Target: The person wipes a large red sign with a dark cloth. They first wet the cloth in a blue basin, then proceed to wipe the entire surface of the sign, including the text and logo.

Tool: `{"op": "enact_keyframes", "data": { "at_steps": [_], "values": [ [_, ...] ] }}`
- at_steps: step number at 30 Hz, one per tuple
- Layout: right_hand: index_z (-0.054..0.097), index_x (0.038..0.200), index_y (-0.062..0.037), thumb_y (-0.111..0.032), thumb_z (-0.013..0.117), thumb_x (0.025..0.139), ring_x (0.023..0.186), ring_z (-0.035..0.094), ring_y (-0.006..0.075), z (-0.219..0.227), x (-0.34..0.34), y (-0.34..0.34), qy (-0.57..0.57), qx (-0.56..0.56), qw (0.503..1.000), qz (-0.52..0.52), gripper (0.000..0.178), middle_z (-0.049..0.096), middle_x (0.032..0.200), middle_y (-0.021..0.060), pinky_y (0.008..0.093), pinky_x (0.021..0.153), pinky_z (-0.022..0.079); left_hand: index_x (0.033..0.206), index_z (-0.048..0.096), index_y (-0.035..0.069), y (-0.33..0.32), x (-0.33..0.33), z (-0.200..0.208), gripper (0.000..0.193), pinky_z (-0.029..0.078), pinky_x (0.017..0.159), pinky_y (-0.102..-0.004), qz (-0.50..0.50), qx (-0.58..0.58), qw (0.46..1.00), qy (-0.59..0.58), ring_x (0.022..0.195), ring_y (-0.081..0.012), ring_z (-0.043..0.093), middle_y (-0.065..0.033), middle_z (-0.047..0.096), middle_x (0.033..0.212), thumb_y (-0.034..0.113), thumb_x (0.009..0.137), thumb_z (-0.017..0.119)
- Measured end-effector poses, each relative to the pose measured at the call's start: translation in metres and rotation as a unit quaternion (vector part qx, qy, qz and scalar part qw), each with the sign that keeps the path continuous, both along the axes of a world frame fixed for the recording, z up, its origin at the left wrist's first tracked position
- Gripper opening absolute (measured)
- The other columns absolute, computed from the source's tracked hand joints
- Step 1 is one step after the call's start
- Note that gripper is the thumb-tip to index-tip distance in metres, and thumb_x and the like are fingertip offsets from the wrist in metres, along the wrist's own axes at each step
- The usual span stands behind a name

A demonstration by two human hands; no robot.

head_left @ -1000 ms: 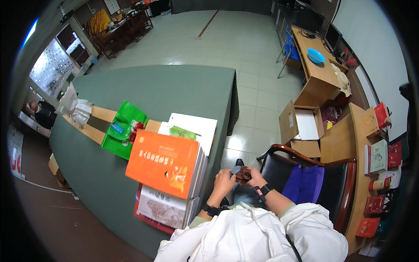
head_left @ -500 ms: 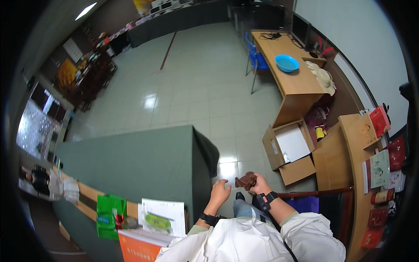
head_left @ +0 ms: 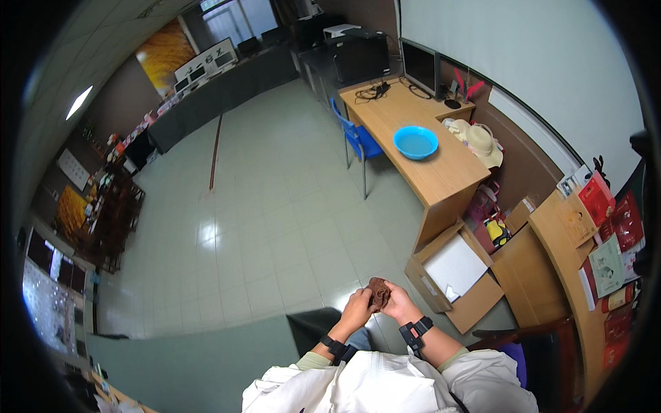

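Observation:
A crumpled brown cloth (head_left: 379,292) is bunched up between my hands, low in the middle of the picture. My right hand (head_left: 398,301) is closed around its right side. From the left, my left hand (head_left: 357,309) pinches the cloth's other edge, with the fingertips partly hidden by the folds. Both hands are held over the tiled floor, just past the corner of the green-covered table (head_left: 206,358). Each wrist carries a black strap.
On the wooden desk (head_left: 447,175) ahead to the right stands a blue basin (head_left: 416,142), near straw hats (head_left: 482,143) and a monitor (head_left: 421,67). A blue chair (head_left: 361,138) is at its left side. An open cardboard box (head_left: 451,272) lies on the floor below.
My left hand has moved right and taken hold of the brown cloth, which only the right hand held before. The view has shifted up toward the desk and basin.

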State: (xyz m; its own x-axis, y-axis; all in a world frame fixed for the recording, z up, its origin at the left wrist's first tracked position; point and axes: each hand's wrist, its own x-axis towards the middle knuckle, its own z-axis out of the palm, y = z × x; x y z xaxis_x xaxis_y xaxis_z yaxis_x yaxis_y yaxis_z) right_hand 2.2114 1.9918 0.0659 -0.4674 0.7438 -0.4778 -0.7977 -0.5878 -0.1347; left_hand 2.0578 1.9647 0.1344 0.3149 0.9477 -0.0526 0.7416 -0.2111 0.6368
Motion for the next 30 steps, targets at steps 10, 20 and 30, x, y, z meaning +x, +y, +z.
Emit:
{"op": "enact_keyframes", "data": {
  "at_steps": [10,20,30],
  "values": [
    [0.042,0.135,-0.0188,-0.034,0.036,0.105,0.129,0.043,0.0417,0.087,0.034,0.184,-0.235,0.034,0.958,-0.158,0.034,0.041,0.146,0.0078,0.0707,0.098,0.037,0.087,0.056,0.001,0.304,-0.029,0.02,0.016,0.047,0.062,-0.0341,0.109,-0.1,0.956,-0.252,0.066,-0.0182,0.055,-0.0098,0.06,0.069,0.015,0.089,0.063],
    [0.053,0.127,-0.0067,-0.034,0.041,0.105,0.098,0.063,0.0169,0.111,0.132,0.367,-0.452,0.04,0.839,-0.3,0.037,0.063,0.116,0.0064,0.0356,0.077,0.053,0.095,0.055,0.004,0.54,0.089,0.037,0.012,0.044,0.079,-0.0258,0.081,-0.227,0.89,-0.388,0.082,-0.0101,0.052,0.0007,0.058,0.087,0.016,0.099,0.056],
    [0.045,0.131,-0.0039,-0.015,0.056,0.096,0.093,0.065,0.0221,0.08,0.178,0.528,-0.616,-0.009,0.739,-0.271,0.038,0.061,0.113,0.0173,0.0351,0.067,0.057,0.126,0.047,0.006,0.694,0.196,0.004,0.042,0.053,0.091,-0.0372,-0.139,-0.3,0.9,-0.285,0.109,-0.0268,0.059,-0.0165,0.055,0.121,-0.013,0.088,0.049]
  ]
}}
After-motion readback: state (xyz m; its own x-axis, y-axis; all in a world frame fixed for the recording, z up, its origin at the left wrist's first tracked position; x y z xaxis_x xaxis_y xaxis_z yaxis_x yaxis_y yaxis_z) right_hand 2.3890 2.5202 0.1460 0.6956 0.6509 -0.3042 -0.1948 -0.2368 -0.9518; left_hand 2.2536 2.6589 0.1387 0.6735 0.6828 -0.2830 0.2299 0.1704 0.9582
